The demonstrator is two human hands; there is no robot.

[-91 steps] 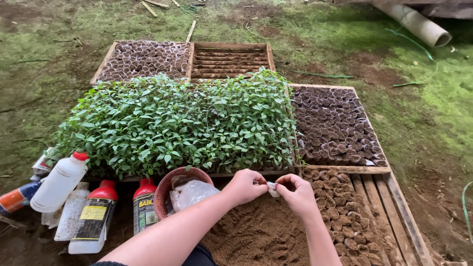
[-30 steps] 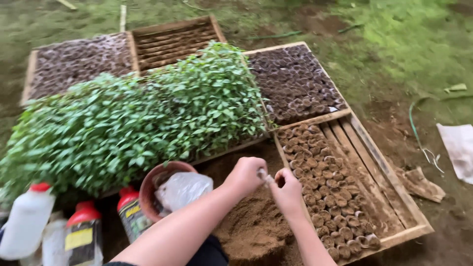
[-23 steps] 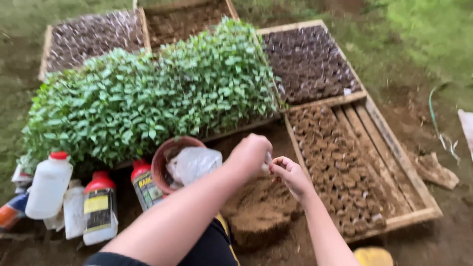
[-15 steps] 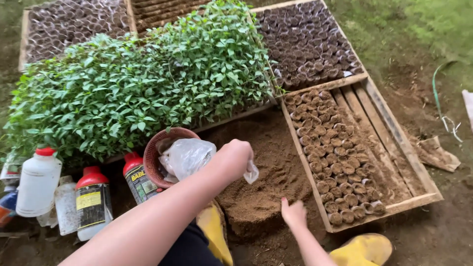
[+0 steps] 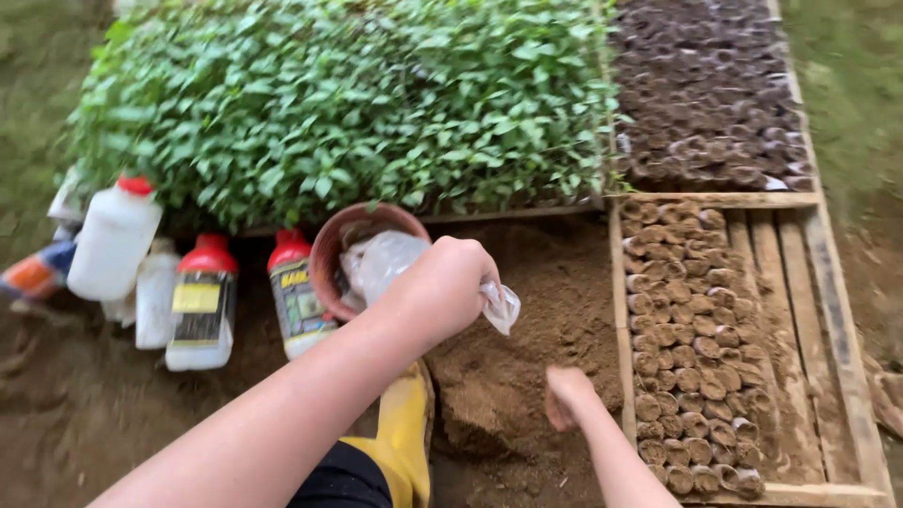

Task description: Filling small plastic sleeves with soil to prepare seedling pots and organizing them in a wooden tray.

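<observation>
- To your left, a white jug (image 5: 113, 240) with a red cap stands on the soil.
- Beside it, two red-capped bottles: one (image 5: 199, 306) with a yellow-and-black label, one (image 5: 296, 296) with a dark label by the basket (image 5: 324, 254).
- A clear bottle (image 5: 155, 296) stands between.

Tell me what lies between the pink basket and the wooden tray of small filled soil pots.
In the head view, a brown soil heap fills that stretch; above it the left hand holds a small clear plastic bag.

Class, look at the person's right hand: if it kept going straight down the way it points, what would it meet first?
Most likely the soil heap: the right hand already reaches down at its edge, though whether it touches is unclear.
</observation>
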